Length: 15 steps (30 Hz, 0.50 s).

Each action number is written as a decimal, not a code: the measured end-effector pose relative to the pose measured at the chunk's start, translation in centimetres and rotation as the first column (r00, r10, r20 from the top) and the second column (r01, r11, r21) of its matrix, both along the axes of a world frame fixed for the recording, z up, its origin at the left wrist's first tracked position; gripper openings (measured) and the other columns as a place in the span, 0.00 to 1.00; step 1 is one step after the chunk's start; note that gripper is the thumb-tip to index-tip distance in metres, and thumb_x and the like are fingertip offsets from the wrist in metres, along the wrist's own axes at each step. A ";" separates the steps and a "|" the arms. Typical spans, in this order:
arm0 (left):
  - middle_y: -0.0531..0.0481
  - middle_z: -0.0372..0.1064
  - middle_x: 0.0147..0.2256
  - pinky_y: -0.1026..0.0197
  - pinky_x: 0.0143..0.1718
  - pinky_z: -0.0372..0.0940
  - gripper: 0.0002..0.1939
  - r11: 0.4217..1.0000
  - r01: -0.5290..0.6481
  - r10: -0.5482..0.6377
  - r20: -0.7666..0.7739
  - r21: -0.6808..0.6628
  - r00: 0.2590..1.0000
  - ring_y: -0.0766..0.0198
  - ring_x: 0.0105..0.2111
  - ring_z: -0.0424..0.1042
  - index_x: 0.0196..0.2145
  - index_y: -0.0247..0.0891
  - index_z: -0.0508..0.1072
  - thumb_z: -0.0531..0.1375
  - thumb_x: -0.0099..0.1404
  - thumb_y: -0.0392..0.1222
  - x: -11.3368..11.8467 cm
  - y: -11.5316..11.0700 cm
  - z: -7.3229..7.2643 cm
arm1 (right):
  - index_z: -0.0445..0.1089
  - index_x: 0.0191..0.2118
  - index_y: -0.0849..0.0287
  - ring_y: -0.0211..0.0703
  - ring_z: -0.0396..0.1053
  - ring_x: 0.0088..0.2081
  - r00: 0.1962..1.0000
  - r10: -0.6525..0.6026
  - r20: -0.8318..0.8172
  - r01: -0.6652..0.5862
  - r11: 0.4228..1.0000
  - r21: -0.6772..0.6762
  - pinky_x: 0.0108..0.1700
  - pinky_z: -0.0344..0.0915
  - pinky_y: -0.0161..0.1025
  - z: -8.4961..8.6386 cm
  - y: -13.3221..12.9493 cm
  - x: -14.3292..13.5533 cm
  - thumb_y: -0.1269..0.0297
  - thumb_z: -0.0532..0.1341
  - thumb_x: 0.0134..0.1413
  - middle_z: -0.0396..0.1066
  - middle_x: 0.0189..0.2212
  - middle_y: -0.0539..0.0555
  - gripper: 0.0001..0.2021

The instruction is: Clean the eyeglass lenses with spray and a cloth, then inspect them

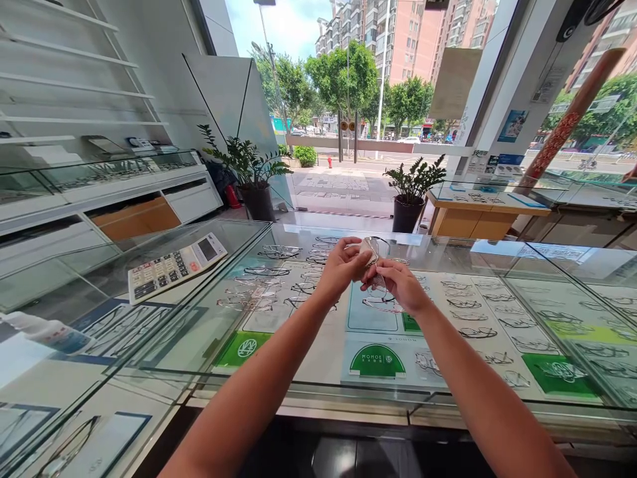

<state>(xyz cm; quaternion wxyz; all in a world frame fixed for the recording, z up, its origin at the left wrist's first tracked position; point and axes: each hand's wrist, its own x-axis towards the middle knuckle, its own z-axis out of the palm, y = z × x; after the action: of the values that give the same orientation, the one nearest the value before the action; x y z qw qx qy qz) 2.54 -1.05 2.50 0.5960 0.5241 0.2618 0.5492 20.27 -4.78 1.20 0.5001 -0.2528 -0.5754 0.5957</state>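
Surface: glass display counter (318, 362), rows of eyeglasses beneath the top; beyond it, glass doors (348, 146) with a potted plant (257, 179) and another potted plant (413, 189) nearby. Held glasses (382, 240): raised over the counter's middle, between both hands. Left hand (347, 264): fingers closed narrowly on a pale cloth (367, 252) against the frame. Right hand (397, 282): narrow pinch on the frame. Fingers and cloth hide part of the glasses; white bottle (47, 332) blurred, cut off at left edge. Calculator (176, 265) tilted, left of the hands; forearms block part of the counter
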 end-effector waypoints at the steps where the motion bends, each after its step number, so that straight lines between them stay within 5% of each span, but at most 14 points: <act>1: 0.51 0.79 0.36 0.64 0.26 0.66 0.37 1.000 0.028 -0.028 -0.006 -0.007 1.000 0.67 0.24 0.74 0.49 0.40 0.68 0.81 0.52 0.58 0.0 0.0 0.0 | 0.80 0.36 0.57 0.49 0.79 0.39 1.000 0.006 -0.006 -0.006 1.000 0.002 0.48 0.73 0.46 0.0 0.0 0.0 0.52 0.68 0.63 0.80 0.37 0.56 0.13; 9: 0.53 0.71 0.23 0.64 0.19 0.58 0.22 0.961 0.271 -0.265 -0.103 0.049 0.959 0.67 0.18 0.69 0.36 0.39 0.71 0.69 0.70 0.60 -0.4 -0.4 0.0 | 0.80 0.34 0.57 0.50 0.79 0.39 0.999 0.049 -0.008 -0.048 0.998 0.044 0.48 0.73 0.47 0.4 -0.2 0.1 0.53 0.66 0.64 0.79 0.35 0.56 0.13; 15: 0.53 0.71 0.24 0.63 0.23 0.61 0.23 0.953 0.299 -0.293 -0.112 0.042 0.950 0.67 0.20 0.69 0.37 0.39 0.72 0.68 0.70 0.63 -0.4 -0.6 0.3 | 0.79 0.35 0.57 0.50 0.79 0.39 1.000 0.019 0.012 -0.020 0.999 0.047 0.47 0.72 0.47 0.4 -0.2 0.3 0.53 0.66 0.64 0.79 0.36 0.55 0.13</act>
<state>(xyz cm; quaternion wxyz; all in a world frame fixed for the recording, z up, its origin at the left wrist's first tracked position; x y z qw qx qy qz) 2.11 -1.60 2.77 0.6417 0.6025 0.1948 0.4328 20.56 -4.97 1.60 0.4967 -0.2387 -0.5945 0.5855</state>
